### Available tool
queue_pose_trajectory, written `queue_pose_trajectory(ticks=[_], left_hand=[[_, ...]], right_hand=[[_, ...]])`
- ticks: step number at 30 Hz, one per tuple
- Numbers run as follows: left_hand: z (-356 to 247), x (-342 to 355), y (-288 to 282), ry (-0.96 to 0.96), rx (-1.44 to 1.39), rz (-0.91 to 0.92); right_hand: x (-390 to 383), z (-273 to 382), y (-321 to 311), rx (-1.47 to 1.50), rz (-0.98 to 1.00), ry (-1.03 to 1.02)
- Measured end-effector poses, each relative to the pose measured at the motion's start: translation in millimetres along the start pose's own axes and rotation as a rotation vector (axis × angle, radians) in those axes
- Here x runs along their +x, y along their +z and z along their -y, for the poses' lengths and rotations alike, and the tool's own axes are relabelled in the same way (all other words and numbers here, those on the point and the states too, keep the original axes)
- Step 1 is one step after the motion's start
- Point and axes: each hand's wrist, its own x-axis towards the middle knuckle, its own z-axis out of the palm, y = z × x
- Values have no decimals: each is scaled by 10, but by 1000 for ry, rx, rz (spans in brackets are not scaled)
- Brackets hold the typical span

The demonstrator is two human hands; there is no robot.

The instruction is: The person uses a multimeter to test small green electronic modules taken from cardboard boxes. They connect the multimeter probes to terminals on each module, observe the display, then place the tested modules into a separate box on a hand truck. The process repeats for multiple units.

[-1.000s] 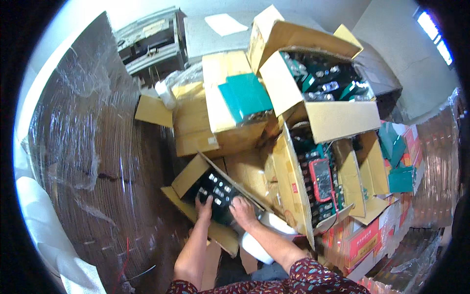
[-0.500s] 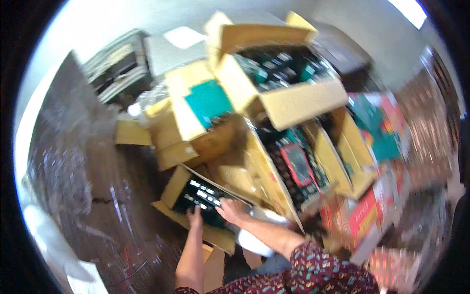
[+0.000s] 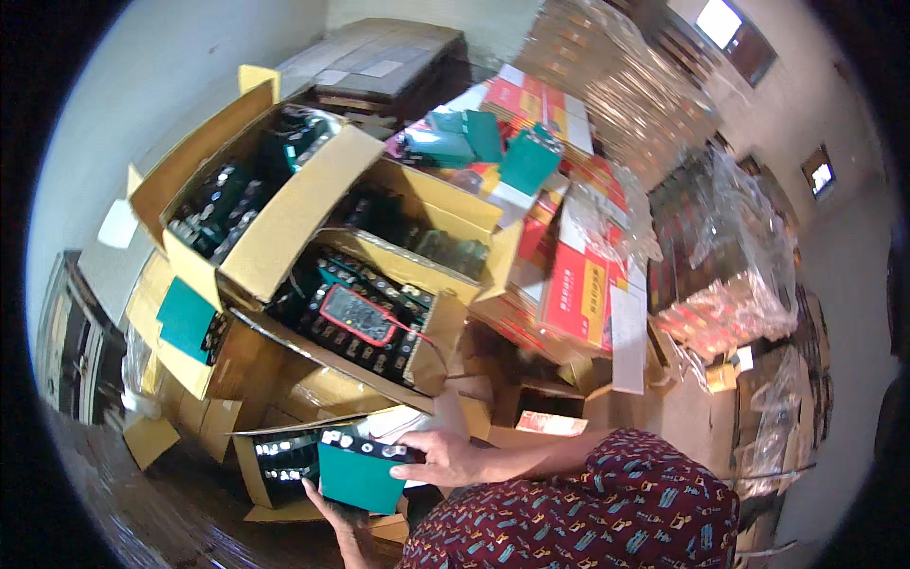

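A green block-shaped battery cell (image 3: 361, 479) with a black top and metal terminals is in my right hand (image 3: 438, 459), whose thumb and fingers pinch its right end. My left hand (image 3: 334, 515) is at the cell's lower left, one digit stretched out; the cell hides part of this hand, and contact is unclear. Just behind and to the left is an open small carton (image 3: 248, 471) holding dark cells with shiny terminals. A red-edged multimeter (image 3: 357, 315) with a red lead lies on rows of cells in a larger carton (image 3: 355, 375) beyond my hands.
A tall open carton (image 3: 301, 216) of cells stands at the back left, beside a partitioned carton (image 3: 455, 204). Several green cells (image 3: 531, 159) lie on red-and-white boxes (image 3: 575, 299) to the right. Plastic-wrapped stacks (image 3: 725, 247) stand farther right. A green cell (image 3: 188, 320) rests on cardboard at left.
The view has swung to the right. Both hands were down in the small carton; now the right hand holds a battery cell raised in front of it, with the left hand beneath its edge.
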Motion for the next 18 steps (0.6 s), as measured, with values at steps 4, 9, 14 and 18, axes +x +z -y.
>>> queue_pose_trajectory(ticks=[4,9,14,18], left_hand=[[212,71,442,-171,133,-30],[700,271,1161,-424,268,120],[1251,287,1619,-596,620,364],[1217,388,1193,-686,1049,563]], right_hand=[[-412,50,-662,-124,-35,71],[-1015,-162,-1258,252,-213,190],[-1785,-997,-1604,438,-677,479],[-1983,-1040,-2195,280,-865,398]])
